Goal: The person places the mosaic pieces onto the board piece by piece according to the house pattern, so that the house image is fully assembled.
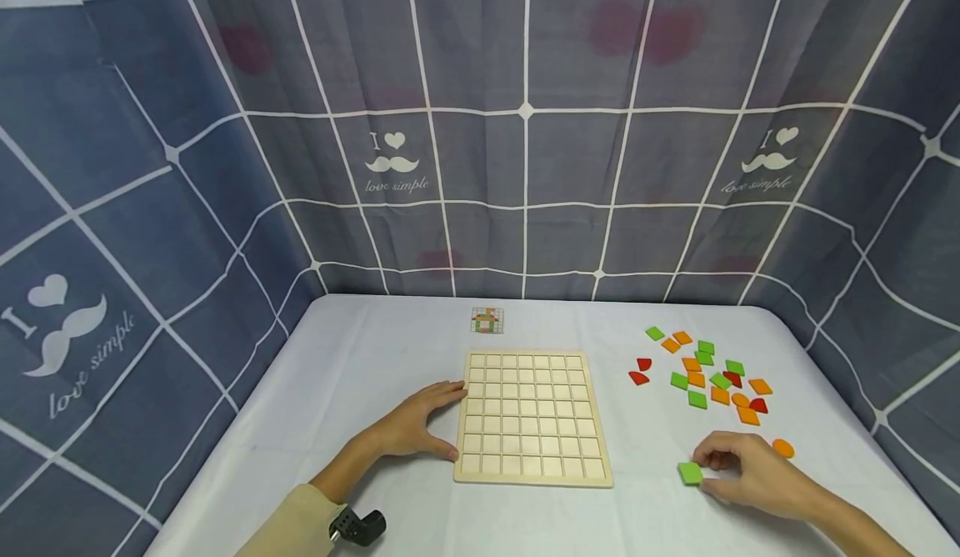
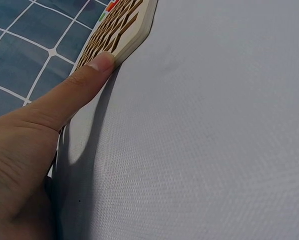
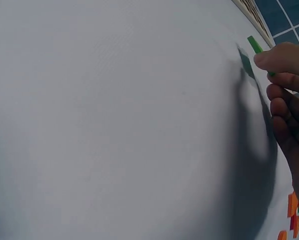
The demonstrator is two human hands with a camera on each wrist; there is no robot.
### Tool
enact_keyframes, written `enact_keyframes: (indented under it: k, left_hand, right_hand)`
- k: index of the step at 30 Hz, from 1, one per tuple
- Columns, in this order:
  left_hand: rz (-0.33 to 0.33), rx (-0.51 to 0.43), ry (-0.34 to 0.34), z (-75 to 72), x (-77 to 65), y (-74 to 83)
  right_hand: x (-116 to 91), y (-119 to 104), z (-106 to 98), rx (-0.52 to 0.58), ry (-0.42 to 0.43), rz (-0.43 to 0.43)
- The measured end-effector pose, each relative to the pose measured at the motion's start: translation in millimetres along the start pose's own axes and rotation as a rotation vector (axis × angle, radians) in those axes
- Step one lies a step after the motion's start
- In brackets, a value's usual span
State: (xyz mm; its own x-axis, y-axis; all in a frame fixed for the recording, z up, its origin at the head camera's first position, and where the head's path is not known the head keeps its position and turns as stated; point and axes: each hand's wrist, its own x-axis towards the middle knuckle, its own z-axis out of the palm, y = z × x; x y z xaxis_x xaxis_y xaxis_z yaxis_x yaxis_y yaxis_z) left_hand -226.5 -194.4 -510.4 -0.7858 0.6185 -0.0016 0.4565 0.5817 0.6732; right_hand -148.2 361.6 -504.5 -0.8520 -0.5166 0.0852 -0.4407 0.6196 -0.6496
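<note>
A pale wooden grid board (image 1: 531, 484) with square cells lies mid-table, its cells bare. My left hand (image 1: 420, 420) rests at its left edge, fingers and thumb fairly straight and spread. In the left wrist view the thumb (image 2: 84, 80) touches the board's corner. To the right of the board, my right hand (image 1: 750, 472) pinches a green square tile (image 1: 690, 474) between thumb and fingers. In the right wrist view that green tile (image 3: 255, 45) is held up off the white cloth, over its own shadow.
Loose green, orange and red tiles (image 1: 696, 379) lie scattered at the right. An orange round piece (image 1: 783, 449) sits beside the right hand. Behind the board is a small pattern card (image 1: 487, 320). Checked blue cloth (image 1: 480, 157) hangs around the white table (image 1: 360, 332).
</note>
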Motion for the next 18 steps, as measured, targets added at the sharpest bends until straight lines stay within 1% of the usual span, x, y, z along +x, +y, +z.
enact_keyframes:
  k: [6,9,13,18]
  left_hand:
    - [0.003,0.000,0.003,0.8,-0.8,0.1]
    - [0.008,0.005,0.005,1.2,-0.1,0.1]
    - [0.003,0.004,0.006,0.4,1.1,1.5]
    - [-0.002,0.001,-0.001,-1.3,0.1,3.0]
  right_hand:
    - [17.3,-12.0,0.5,-0.046,0.066,-0.055]
    - [29.3,-20.7,-0.4,-0.075,0.082,-0.080]
    - [49.2,-31.8,0.9,-0.095,0.099,-0.110]
    - [77.3,-45.1,9.5,-0.101,0.097,-0.118]
